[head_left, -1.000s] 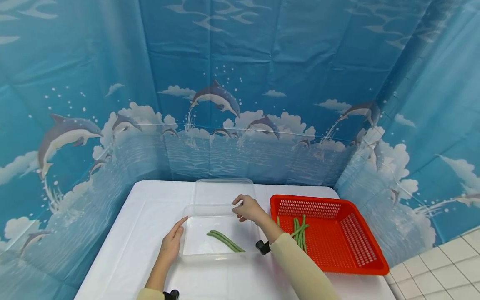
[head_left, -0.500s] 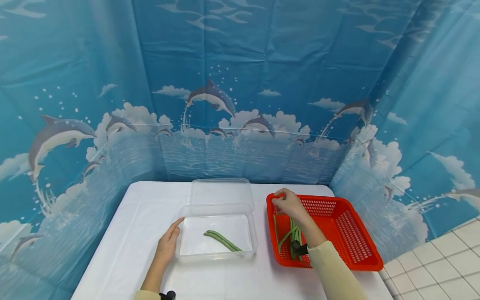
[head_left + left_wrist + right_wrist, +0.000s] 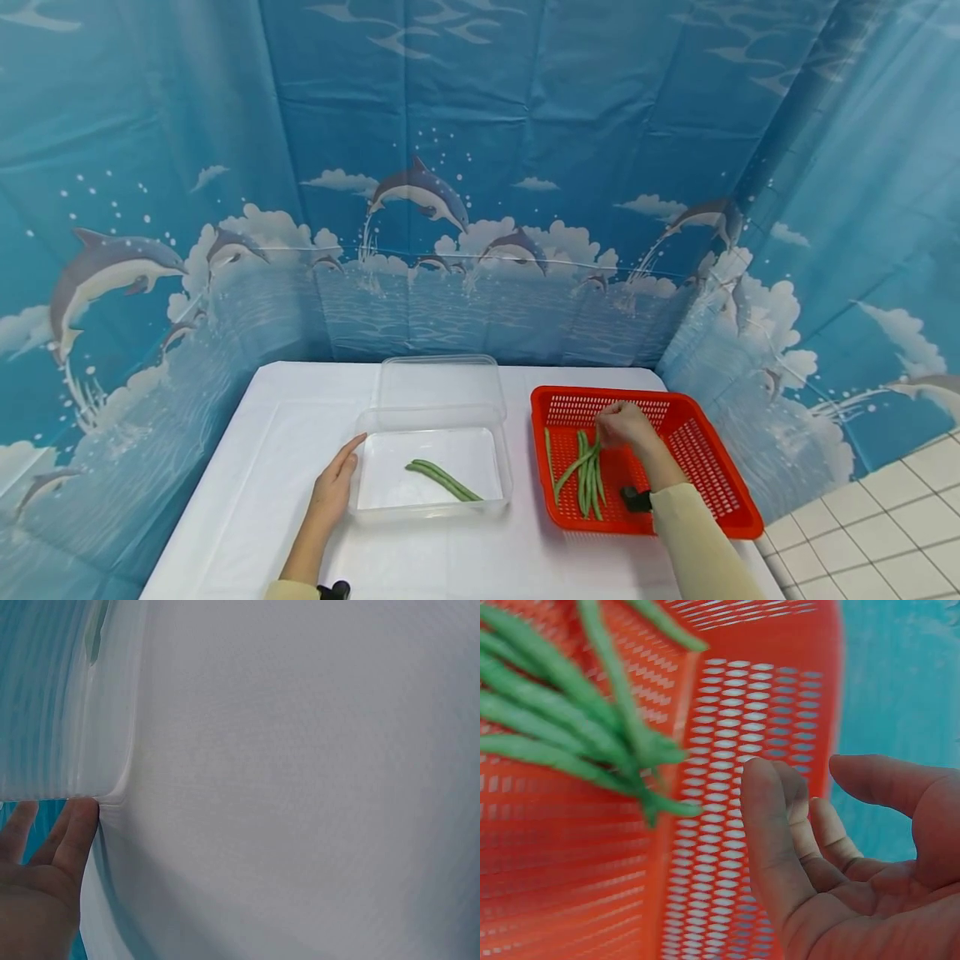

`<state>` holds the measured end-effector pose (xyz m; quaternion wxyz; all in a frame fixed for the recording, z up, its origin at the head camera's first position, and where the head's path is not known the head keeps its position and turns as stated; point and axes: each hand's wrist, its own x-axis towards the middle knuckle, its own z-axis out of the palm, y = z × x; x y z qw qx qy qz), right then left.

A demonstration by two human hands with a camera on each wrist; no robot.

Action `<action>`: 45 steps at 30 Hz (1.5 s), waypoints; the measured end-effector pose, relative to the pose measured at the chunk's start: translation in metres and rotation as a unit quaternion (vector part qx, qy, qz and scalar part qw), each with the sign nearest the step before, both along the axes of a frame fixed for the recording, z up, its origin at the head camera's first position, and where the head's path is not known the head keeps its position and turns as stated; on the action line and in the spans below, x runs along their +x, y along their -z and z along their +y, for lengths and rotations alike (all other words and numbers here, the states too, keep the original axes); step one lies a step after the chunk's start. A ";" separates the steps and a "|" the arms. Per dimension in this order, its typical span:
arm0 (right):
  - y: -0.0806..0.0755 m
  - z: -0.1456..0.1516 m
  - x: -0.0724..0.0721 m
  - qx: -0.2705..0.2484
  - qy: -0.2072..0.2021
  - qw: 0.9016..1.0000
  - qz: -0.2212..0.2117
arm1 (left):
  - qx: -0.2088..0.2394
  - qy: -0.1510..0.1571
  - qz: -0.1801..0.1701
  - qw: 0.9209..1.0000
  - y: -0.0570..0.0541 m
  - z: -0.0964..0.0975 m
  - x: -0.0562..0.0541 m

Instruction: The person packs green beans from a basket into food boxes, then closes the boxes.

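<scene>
My left hand rests its straight fingertips against the left side of a clear plastic container; the left wrist view shows the fingers at its wall. Two green beans lie side by side inside that container. Over the red plastic basket, my right hand is beside a small pile of green beans. In the right wrist view, thumb and fingers stand apart with nothing between them, near the bean tips. A separate bean lies along the basket's left wall.
A clear lid lies flat behind the container. Everything stands on a table with a white cloth. A blue dolphin-print curtain hangs behind and at both sides, and white tiles show at the lower right.
My right hand has moved right, from over the clear container to the bean pile in the red basket. The left hand has stayed at the container's side.
</scene>
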<state>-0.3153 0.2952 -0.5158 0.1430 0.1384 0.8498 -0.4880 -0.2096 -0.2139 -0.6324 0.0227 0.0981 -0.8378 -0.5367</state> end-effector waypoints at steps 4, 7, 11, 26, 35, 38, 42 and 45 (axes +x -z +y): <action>0.019 0.008 0.000 0.000 0.016 0.999 -0.036 | 0.004 -0.002 -0.004 1.000 0.001 0.001 0.000; 0.030 0.013 -0.002 -0.002 0.025 0.998 -0.054 | 0.008 -0.002 -0.007 1.000 0.002 0.002 0.000; 0.042 0.018 -0.003 -0.006 0.037 0.997 -0.062 | 0.009 -0.002 -0.005 1.000 0.002 0.002 0.000; 0.065 0.013 0.004 -0.004 0.025 0.999 -0.045 | 0.014 0.001 -0.004 1.000 0.002 0.004 -0.002; 0.066 0.007 -0.001 0.006 0.032 0.998 -0.050 | 0.017 0.001 -0.001 1.000 0.000 0.001 -0.003; 0.065 0.005 0.000 0.019 0.035 0.998 -0.052 | 0.016 0.000 -0.001 1.000 0.000 0.001 -0.002; 0.067 0.001 -0.001 0.041 0.027 0.997 -0.051 | 0.017 -0.003 -0.005 1.000 0.000 0.000 -0.001; 0.069 -0.001 -0.002 0.048 0.021 0.998 -0.046 | 0.019 -0.003 -0.007 1.000 0.000 0.000 0.001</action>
